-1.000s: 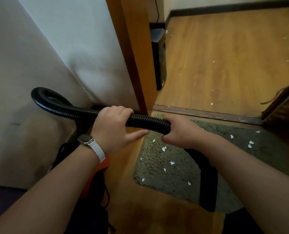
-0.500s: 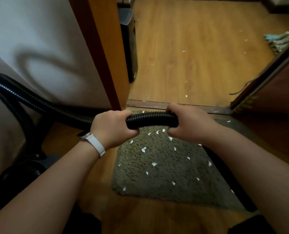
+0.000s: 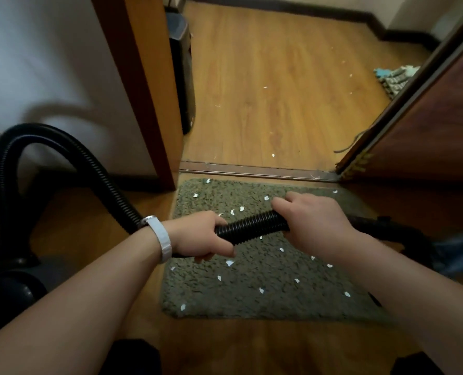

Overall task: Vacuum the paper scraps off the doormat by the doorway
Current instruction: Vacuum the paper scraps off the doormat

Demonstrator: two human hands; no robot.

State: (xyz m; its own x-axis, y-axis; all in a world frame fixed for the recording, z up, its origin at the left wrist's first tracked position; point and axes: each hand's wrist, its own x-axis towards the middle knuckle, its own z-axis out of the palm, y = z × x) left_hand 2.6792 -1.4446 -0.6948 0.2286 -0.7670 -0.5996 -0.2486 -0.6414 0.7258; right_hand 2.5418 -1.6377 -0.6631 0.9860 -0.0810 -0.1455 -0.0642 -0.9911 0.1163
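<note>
I have the doormat lying on the wood floor, its far edge just short of the threshold strip. It is a shaggy olive-grey rectangle. White paper scraps are sprinkled over it, thickest from the far-left corner through the middle, with a few toward the right edge.

Above the mat's middle both hands grip the black ribbed hose. The left hand, with a white wristband, curls its fingers round the hose, and the right hand wraps it from above.

Bare floor borders the near and left edges. The door frame stands at the far-left corner, and the open door crowds the far-right one.

The right forearm and a dark tube cover the mat's right edge — where that tube ends I cannot tell. The hose loops back left to a vacuum body that is dark and hard to make out.
</note>
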